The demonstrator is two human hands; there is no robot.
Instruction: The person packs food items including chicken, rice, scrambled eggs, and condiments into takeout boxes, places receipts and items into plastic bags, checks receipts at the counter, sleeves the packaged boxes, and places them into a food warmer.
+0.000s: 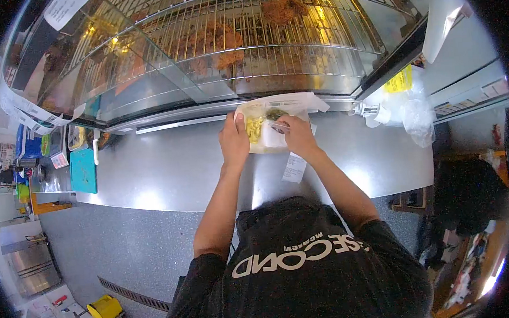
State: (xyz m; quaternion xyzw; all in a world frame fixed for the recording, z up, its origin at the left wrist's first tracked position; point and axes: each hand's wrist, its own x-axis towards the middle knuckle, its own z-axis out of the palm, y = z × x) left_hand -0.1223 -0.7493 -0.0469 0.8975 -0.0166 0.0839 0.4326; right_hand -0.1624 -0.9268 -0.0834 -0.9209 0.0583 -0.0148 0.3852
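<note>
On the steel counter in front of me lies a pale takeaway food box (275,148), open at the top. Yellow pieces of food (254,128) fill its left part, and dark green food (274,114) sits at the back right. Between them is a white patch (272,137). My left hand (234,141) grips the box's left side, thumb over the rim. At the right side, my right hand (298,134) reaches over the box with bent fingers pressed together beside the green food; whatever they pinch is too small to tell. A printed receipt (293,167) hangs below the box.
Behind the box stands a glass display cabinet (215,91) with wire racks holding browned, fried-looking pieces (285,8). A teal board (83,171) and food tubs are at the counter's left. Plastic bags (418,114) lie at the right end.
</note>
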